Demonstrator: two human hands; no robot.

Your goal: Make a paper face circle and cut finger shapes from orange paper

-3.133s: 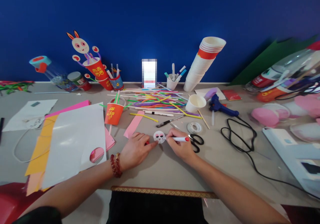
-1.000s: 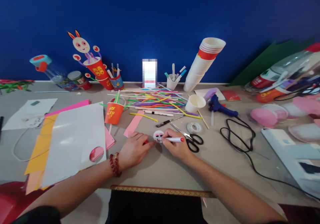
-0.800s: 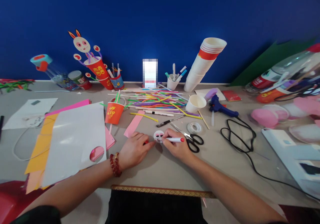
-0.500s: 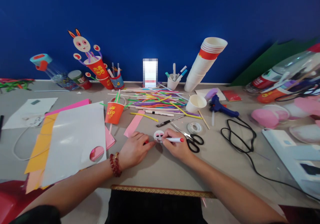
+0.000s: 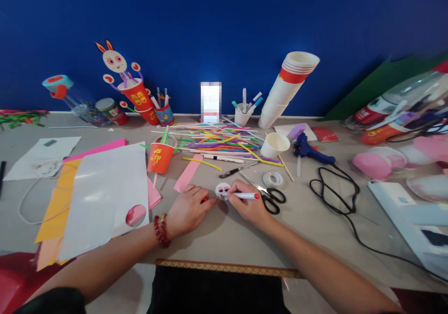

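Observation:
A small white paper disc (image 5: 222, 189) with pink patches and dark eyes lies flat on the table between my hands. My right hand (image 5: 247, 203) grips a white marker (image 5: 246, 196) with a red end, its tip hidden by my fingers at the disc's right edge. My left hand (image 5: 193, 207), wearing red beads, rests on the table with curled fingers. Its thumb reaches the disc's left edge, and a small red piece that looks like a marker cap (image 5: 206, 198) shows between its fingers. Black-handled scissors (image 5: 273, 199) lie just right of my right hand.
Pipe cleaners (image 5: 213, 141) are heaped ahead, with a phone (image 5: 211, 101) upright behind. Left are paper sheets (image 5: 105, 188), a red cup (image 5: 161, 157) and a rabbit figure (image 5: 115, 61). Right are tape (image 5: 272, 179), a paper cup (image 5: 275, 145), stacked cups (image 5: 283, 90) and a corded glue gun (image 5: 311, 150).
Both hands stay almost in place, the right still gripping the marker at the disc. The marker and right fingers have shifted very slightly to the right.

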